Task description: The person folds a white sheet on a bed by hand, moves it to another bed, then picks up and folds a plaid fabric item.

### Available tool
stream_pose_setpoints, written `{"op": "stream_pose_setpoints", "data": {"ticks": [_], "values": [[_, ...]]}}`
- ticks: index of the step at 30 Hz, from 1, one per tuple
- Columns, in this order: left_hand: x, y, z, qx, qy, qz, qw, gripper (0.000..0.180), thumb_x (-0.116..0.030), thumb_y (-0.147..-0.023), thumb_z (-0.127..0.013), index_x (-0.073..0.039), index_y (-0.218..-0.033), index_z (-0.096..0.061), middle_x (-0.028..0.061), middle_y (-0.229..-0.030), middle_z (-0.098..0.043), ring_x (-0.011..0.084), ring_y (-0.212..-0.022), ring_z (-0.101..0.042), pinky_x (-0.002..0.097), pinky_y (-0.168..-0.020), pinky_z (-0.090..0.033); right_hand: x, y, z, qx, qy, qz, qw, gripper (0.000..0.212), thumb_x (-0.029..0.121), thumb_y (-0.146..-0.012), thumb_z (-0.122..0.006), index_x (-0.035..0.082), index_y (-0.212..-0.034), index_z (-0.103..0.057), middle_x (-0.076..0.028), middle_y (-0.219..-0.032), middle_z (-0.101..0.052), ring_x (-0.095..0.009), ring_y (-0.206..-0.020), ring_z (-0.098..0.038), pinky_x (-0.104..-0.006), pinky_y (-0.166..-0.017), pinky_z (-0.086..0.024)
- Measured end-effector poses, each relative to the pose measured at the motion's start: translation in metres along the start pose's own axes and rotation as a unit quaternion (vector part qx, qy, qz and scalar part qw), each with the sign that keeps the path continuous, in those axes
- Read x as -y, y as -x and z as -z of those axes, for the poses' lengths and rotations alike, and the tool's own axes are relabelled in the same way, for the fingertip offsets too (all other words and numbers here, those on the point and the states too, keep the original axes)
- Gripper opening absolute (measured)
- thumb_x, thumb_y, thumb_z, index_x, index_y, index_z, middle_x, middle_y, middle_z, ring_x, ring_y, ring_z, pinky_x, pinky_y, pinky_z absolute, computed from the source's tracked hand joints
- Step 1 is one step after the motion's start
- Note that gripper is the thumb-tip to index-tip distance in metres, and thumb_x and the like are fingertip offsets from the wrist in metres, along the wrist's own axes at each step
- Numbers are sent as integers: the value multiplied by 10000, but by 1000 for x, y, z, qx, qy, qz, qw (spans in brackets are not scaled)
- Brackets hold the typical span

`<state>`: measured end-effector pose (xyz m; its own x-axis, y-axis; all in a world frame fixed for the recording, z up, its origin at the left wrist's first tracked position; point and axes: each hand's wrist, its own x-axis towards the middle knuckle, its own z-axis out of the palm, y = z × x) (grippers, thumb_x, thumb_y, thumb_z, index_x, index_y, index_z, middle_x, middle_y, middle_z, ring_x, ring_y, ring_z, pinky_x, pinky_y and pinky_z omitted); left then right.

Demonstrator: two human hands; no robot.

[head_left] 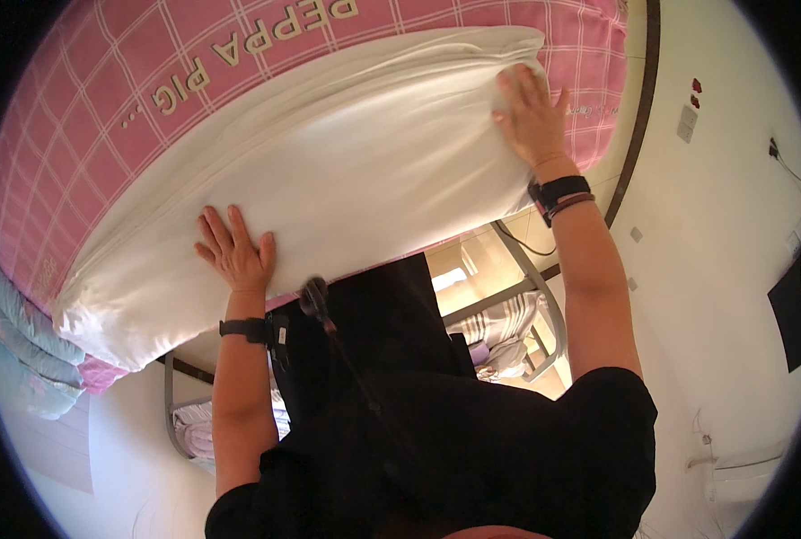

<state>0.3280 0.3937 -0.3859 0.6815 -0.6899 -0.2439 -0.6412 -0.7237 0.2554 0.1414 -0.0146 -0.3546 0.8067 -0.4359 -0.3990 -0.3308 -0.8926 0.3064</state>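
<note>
The left hand [242, 260] and right hand [537, 128] lie on the white cloth [374, 166], fingers wide, gripping nothing. This looks like smoothing; the next push needs 2 flat palms.

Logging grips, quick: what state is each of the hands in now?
Left hand: open, palm down on the white fabric.
Right hand: open, palm down at the fabric's right end.

Red decals [697, 87] near a pale plate [686, 124] on the wall [701, 234].
</note>
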Motion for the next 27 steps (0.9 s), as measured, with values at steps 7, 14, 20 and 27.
{"op": "stream_pose_setpoints", "data": {"ticks": [7, 14, 20, 27], "values": [[-82, 16, -11, -24, 106, -150, 983, 529, -412, -756, -491, -219, -1237, -381, 137, -1329, -273, 292, -1240, -221, 538, -928, -138, -12, 85, -55, -95, -744, -393, 532, 472, 348, -887, -370, -21, -1181, -381, -97, -1141, -458, -195, -1040, -428, -304, -870, -349], [-101, 3, 1, 121, 114, -133, 977, 511, -479, -716, -510, -295, -1185, -427, 56, -1342, -253, 229, -1243, -215, 504, -871, -257, 21, 89, 29, 69, -687, -373, 620, 586, 257, -744, -629, -45, -1176, -373, -117, -1121, -477, -202, -995, -464, -311, -850, -370], [-73, 14, 63, 139, 418, -2, 898, 391, -241, -805, -497, -88, -1161, -448, 138, -1215, -422, 241, -1087, -423, 351, -902, -323, 124, 104, 180, -53, -485, -324, 811, 418, 234, -717, -652, -52, -995, -529, -149, -864, -604, -224, -734, -584, -313, -673, -461], [10, -6, 91, 194, 702, 238, 642, 484, -303, -796, -468, -51, -1197, -370, 176, -1023, -540, 232, -915, -525, 322, -787, -409, 333, 106, 189, 58, -479, 41, 875, 471, 34, -622, -627, 28, -1073, -494, -122, -779, -535, -299, -752, -511, -367, -615, -417]]}}
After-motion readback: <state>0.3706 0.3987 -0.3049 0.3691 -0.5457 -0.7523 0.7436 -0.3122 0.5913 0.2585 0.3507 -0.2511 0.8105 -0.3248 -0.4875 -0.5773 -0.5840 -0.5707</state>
